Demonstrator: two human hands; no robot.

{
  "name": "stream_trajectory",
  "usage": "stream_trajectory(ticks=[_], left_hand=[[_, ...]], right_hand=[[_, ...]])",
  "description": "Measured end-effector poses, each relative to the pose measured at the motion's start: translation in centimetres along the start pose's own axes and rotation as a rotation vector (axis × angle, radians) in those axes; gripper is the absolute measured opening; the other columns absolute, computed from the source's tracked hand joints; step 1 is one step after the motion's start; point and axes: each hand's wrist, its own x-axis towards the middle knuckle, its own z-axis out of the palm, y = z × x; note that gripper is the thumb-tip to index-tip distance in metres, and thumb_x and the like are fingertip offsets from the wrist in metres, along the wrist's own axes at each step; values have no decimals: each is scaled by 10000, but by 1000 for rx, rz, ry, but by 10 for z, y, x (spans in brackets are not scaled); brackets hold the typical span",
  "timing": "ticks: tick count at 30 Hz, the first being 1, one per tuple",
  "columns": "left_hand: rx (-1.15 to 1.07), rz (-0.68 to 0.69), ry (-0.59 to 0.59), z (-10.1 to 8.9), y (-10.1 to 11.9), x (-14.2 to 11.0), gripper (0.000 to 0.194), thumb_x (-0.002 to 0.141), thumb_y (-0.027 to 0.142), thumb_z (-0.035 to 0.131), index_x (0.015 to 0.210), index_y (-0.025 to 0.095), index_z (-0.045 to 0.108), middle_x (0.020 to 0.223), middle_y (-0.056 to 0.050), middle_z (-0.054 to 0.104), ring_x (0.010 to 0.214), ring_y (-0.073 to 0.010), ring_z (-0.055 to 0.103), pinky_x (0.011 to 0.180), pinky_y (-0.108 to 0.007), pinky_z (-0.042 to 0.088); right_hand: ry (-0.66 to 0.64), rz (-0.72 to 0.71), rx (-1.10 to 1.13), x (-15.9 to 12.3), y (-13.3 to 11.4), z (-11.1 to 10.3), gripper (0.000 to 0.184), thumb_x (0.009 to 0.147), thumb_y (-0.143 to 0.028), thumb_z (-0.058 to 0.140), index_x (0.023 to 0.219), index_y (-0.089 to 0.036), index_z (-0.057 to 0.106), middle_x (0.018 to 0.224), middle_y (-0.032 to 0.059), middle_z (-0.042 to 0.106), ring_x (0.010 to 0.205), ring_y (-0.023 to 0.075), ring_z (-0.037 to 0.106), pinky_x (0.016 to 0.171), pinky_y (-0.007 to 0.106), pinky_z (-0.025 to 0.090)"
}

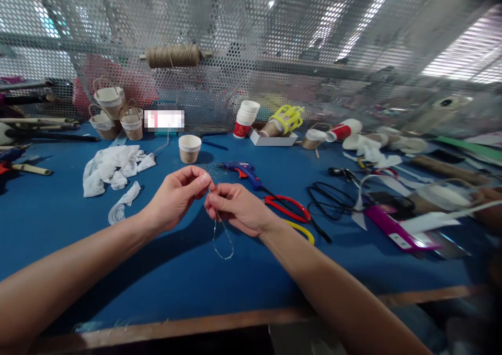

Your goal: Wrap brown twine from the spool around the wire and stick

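My left hand (176,195) pinches the upper end of a thin, pale, shiny cord (224,258) between thumb and fingertips. Close beside it, my right hand (243,208) has its fingers closed on the same cord. Below the right fingers the cord hangs in a narrow loop over the blue table. Behind my hands stands a small paper cup (190,153), its lower part wrapped in brown and a white band near the top. A blue glue gun (247,173) lies just beyond my right hand. Red-handled scissors (288,208) and a yellow handle (301,231) show beside my right wrist.
White lace (113,169) is heaped at left, near several handled cups (112,101). Stacked paper cups (247,117) and a white box (274,139) stand at the back. Black cable (329,203) and a purple power strip (396,229) lie right. A twine spool (172,56) hangs on the mesh.
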Motion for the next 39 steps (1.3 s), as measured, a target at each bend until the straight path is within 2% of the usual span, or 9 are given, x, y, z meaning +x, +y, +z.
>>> stream_trajectory(ticks=[9, 12, 17, 21, 29, 36, 39], left_hand=[[-67, -6, -42, -4, -3, 4, 134, 657, 134, 660, 663, 129, 526, 632, 29, 551, 529, -50, 499, 522, -188, 413], [-92, -49, -68, -7, 1, 6, 120, 693, 149, 630, 658, 134, 516, 582, 30, 539, 506, -55, 498, 510, -189, 416], [-127, -56, -7, -14, 9, 11, 98, 732, 131, 584, 664, 133, 514, 615, 13, 567, 601, -83, 569, 537, -180, 445], [-123, -50, 36, -16, 9, 14, 95, 735, 111, 566, 662, 130, 509, 614, 19, 571, 594, -83, 586, 561, -189, 466], [-87, -6, 69, -14, 9, 13, 100, 717, 103, 580, 657, 129, 505, 603, 24, 558, 594, -86, 586, 558, -190, 460], [-120, -9, 89, -15, 5, 15, 95, 720, 121, 589, 653, 131, 522, 599, 22, 563, 588, -79, 576, 583, -198, 460], [-122, -17, 89, -14, 2, 14, 37, 718, 118, 590, 694, 125, 563, 641, 9, 590, 605, -75, 572, 593, -192, 454]], right_hand=[[-10, -3, 27, 1, 0, -2, 216, 646, -328, 695, 632, -132, 604, 517, -34, 582, 476, 45, 493, 478, 181, 342], [-97, 34, 64, 2, 2, -4, 240, 691, -365, 652, 691, -128, 611, 571, -14, 605, 514, 59, 530, 491, 184, 368], [-233, 112, 114, 2, 3, -8, 227, 770, -367, 571, 783, -141, 592, 684, 11, 638, 616, 107, 606, 534, 217, 428], [-208, 103, 82, 2, 1, -8, 225, 756, -340, 593, 796, -119, 610, 678, 18, 636, 632, 119, 626, 549, 221, 447], [-74, 46, 49, 3, 4, -6, 144, 713, -261, 645, 671, -130, 601, 559, -15, 620, 522, 84, 601, 508, 188, 433], [-45, 44, 24, 5, 5, -7, 137, 717, -262, 638, 681, -133, 612, 558, -12, 621, 522, 86, 601, 513, 197, 436], [-36, 36, 22, 5, 5, -7, 136, 719, -261, 636, 682, -132, 613, 559, -12, 622, 523, 88, 603, 511, 198, 435]])
